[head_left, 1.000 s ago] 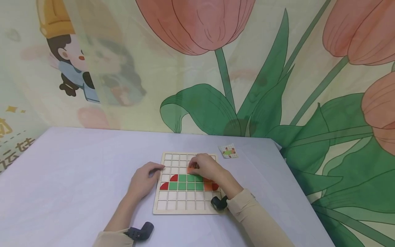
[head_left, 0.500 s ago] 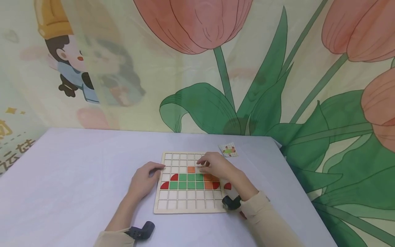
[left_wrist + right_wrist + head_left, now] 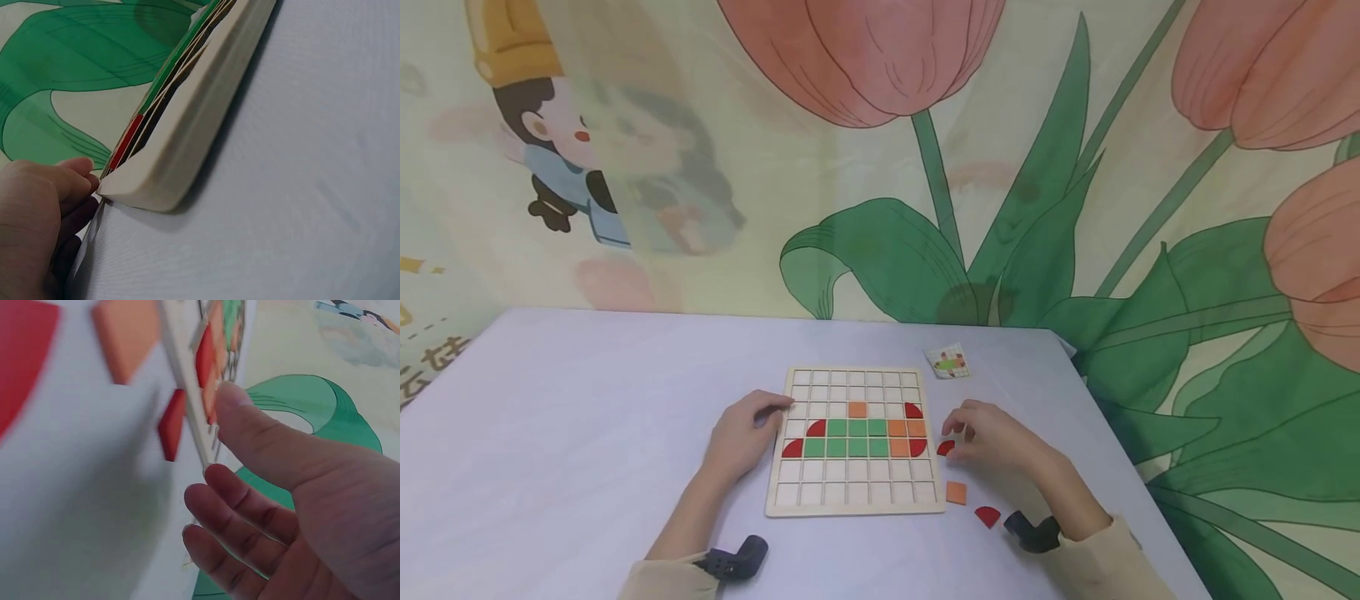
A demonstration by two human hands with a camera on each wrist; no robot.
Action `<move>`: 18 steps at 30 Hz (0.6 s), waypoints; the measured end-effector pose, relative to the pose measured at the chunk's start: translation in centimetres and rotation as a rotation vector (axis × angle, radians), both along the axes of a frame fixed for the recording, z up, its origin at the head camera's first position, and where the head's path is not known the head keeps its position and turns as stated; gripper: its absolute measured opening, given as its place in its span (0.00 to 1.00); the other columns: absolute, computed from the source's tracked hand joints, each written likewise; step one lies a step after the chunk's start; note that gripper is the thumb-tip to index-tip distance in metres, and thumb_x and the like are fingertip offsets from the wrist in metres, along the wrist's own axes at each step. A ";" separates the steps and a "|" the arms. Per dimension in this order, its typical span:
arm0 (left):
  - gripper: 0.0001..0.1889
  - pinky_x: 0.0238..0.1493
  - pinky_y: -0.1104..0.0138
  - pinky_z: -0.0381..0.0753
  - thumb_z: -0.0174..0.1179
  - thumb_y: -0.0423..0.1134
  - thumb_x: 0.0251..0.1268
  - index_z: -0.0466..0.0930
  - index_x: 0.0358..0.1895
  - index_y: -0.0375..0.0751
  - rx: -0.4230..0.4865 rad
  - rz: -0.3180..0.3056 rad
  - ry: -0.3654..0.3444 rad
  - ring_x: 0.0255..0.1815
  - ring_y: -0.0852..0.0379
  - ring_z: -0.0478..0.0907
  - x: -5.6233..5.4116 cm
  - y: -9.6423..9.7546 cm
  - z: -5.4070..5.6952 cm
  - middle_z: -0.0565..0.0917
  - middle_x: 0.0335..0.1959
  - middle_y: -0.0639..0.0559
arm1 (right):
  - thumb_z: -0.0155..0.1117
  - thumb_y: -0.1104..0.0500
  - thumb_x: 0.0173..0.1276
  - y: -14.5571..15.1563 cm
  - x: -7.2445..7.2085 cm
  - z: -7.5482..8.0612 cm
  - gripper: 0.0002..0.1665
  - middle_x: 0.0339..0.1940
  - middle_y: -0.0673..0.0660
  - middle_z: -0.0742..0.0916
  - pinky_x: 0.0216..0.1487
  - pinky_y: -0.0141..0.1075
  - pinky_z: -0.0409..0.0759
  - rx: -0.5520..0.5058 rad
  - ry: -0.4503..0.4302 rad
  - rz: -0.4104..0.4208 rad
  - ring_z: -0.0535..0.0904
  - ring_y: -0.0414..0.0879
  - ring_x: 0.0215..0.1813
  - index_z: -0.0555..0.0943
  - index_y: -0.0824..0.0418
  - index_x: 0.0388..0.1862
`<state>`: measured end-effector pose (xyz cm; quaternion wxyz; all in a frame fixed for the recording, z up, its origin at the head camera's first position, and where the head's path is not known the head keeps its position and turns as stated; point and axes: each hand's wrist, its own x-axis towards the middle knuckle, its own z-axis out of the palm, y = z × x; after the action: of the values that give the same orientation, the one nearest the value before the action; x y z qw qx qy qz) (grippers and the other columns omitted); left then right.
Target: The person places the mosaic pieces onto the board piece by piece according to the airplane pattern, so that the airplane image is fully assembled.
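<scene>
A wooden grid board lies on the table. In its cells sit several green squares, orange squares and red quarter-round pieces, with a lone orange square above the green rows. My left hand rests beside the board's left side, fingertips touching its edge; the left wrist view shows the fingertips at the frame's corner. Off the right edge, my right hand hovers over a loose red quarter-round piece, thumb and fingers apart. In the right wrist view that red piece lies beyond the spread fingers.
Near the board's lower right lie a loose orange square and another red quarter-round piece. A small picture card lies beyond the board's upper right corner. A tulip-printed cloth hangs behind the white table.
My right hand let go of the orange square in its cell, then moved right and down off the board, uncovering the red piece at the right column. The left hand stays at the board's edge.
</scene>
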<state>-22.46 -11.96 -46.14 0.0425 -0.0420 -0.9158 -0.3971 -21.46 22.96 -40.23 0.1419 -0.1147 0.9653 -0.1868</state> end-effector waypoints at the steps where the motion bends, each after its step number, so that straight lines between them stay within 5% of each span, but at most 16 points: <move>1: 0.14 0.63 0.49 0.72 0.54 0.37 0.66 0.81 0.52 0.47 -0.001 -0.002 0.004 0.62 0.46 0.74 0.0 0.0 0.0 0.82 0.53 0.49 | 0.76 0.56 0.51 0.1 0.3 -0.1 0.13 0.33 0.45 0.79 0.35 0.28 0.79 0.003 0.005 0.001 0.73 0.40 0.37 0.83 0.49 0.36; 18: 0.14 0.64 0.49 0.71 0.54 0.37 0.66 0.81 0.52 0.48 0.010 0.000 -0.011 0.63 0.46 0.73 0.0 0.0 0.1 0.82 0.54 0.49 | 0.76 0.56 0.51 0.0 0.7 -2.0 0.17 0.31 0.45 0.80 0.36 0.28 0.81 0.022 0.081 -0.005 0.74 0.38 0.34 0.81 0.51 0.40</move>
<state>-22.41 -12.00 -46.04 0.0379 -0.0396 -0.9140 -0.4020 -20.75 22.95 -42.26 0.1035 -0.1180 0.9725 -0.1719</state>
